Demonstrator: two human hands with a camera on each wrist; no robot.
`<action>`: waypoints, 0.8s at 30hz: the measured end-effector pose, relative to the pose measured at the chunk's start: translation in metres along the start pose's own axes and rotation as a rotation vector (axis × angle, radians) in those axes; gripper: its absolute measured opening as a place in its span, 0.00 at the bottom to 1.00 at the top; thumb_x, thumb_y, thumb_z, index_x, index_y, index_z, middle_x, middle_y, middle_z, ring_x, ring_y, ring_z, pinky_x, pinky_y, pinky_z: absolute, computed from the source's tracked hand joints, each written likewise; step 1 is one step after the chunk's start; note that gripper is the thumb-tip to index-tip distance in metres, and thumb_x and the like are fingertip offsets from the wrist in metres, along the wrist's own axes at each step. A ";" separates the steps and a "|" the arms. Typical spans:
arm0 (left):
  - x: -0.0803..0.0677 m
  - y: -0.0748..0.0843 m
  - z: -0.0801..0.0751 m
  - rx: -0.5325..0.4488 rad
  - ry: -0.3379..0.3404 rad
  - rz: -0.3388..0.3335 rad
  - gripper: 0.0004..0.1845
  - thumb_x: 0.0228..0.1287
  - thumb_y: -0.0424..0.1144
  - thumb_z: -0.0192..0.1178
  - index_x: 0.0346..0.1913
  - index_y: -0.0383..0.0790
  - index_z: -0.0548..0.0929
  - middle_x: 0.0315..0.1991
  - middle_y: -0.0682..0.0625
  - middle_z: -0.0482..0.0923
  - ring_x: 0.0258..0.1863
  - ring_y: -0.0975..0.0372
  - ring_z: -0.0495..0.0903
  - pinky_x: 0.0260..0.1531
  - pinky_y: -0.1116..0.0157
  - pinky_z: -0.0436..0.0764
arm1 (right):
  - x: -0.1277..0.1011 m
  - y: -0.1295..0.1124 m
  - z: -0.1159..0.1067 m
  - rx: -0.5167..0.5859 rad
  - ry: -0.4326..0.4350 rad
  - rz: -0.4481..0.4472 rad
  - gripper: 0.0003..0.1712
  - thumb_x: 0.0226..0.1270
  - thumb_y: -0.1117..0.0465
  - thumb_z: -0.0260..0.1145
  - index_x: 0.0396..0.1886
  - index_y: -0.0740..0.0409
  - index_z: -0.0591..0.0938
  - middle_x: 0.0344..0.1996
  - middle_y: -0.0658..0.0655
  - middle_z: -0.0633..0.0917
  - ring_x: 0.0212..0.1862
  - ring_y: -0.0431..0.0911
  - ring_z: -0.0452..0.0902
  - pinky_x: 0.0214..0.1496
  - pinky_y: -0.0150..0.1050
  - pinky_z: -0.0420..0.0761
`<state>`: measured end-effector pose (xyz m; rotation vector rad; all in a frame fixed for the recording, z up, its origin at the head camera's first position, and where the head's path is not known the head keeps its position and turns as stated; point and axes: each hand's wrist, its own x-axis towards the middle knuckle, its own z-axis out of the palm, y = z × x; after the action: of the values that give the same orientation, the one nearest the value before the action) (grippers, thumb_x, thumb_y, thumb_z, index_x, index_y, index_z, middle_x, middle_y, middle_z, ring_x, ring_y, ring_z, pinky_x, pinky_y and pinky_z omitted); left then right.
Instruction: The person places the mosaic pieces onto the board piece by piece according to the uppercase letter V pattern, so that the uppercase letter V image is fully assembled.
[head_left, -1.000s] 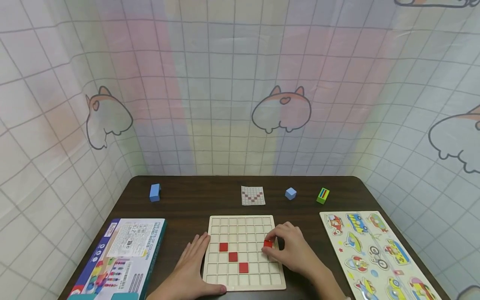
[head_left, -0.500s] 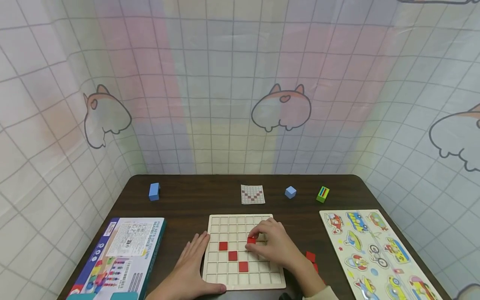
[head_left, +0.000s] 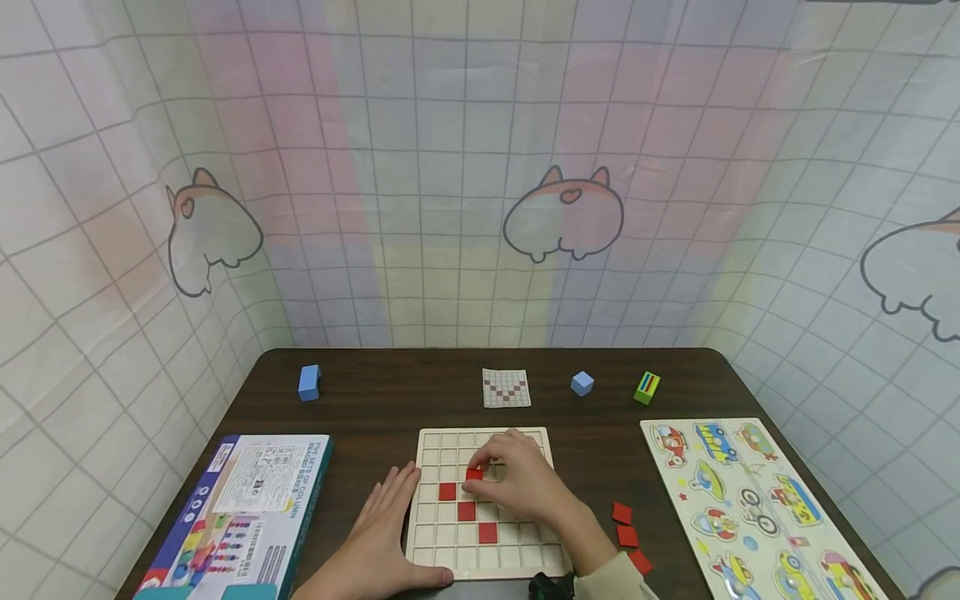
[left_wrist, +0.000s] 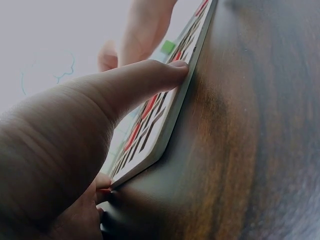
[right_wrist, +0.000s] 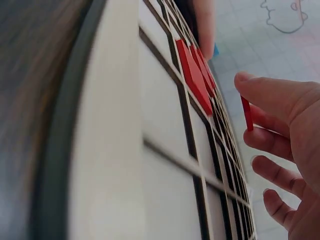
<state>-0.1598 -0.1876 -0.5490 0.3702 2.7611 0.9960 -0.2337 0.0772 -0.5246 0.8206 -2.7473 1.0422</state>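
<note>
Both hands work at a pale wooden grid board [head_left: 431, 550] lying flat on the dark wood-grain tabletop [head_left: 375, 400]. Left hand [head_left: 378, 533] lies flat with straight fingers along the board's left edge, thumb against its near corner; the left wrist view shows a fingertip pressed to the board's thin rim. Right hand [head_left: 517, 483] hovers over the board's upper middle, pinching a small flat red square tile [head_left: 474, 474] between thumb and forefinger; in the right wrist view the tile [right_wrist: 246, 114] shows edge-on, clear of the board, the other fingers loosely curled. Its palm hides several grid cells. Three red tiles [head_left: 467, 511] sit in cells in a diagonal line running down to the right. Three loose red tiles [head_left: 627, 535] lie on the tabletop just right of the board, near the sleeve. Farther out sit a printed pattern card [head_left: 506, 388], a blue block [head_left: 309, 382], a small blue cube [head_left: 582, 383], a green striped block [head_left: 646, 388], a glossy cardboard box [head_left: 240, 517] cut off at the bottom edge, and a vehicle puzzle board [head_left: 750, 500].
</note>
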 end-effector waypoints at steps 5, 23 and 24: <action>0.000 -0.001 0.000 0.002 0.004 0.009 0.84 0.38 0.82 0.80 0.92 0.41 0.52 0.92 0.42 0.49 0.93 0.41 0.41 0.89 0.31 0.43 | 0.009 -0.009 0.004 0.042 -0.042 0.005 0.14 0.64 0.47 0.86 0.44 0.44 0.93 0.41 0.41 0.91 0.51 0.43 0.82 0.76 0.59 0.75; -0.001 -0.003 -0.001 -0.008 0.014 0.036 0.83 0.40 0.81 0.81 0.91 0.39 0.52 0.93 0.42 0.49 0.93 0.40 0.41 0.88 0.30 0.43 | 0.035 -0.028 0.032 -0.050 -0.122 -0.013 0.14 0.68 0.43 0.83 0.48 0.40 0.94 0.50 0.38 0.91 0.64 0.46 0.81 0.82 0.57 0.72; -0.001 -0.003 -0.001 -0.006 0.014 0.038 0.83 0.40 0.81 0.81 0.91 0.39 0.52 0.93 0.42 0.49 0.93 0.40 0.41 0.88 0.30 0.44 | 0.036 -0.029 0.033 -0.057 -0.126 -0.014 0.14 0.68 0.43 0.83 0.48 0.40 0.94 0.50 0.38 0.91 0.64 0.45 0.81 0.80 0.56 0.73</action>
<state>-0.1595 -0.1904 -0.5502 0.4181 2.7725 1.0193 -0.2462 0.0221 -0.5235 0.9262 -2.8552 0.9362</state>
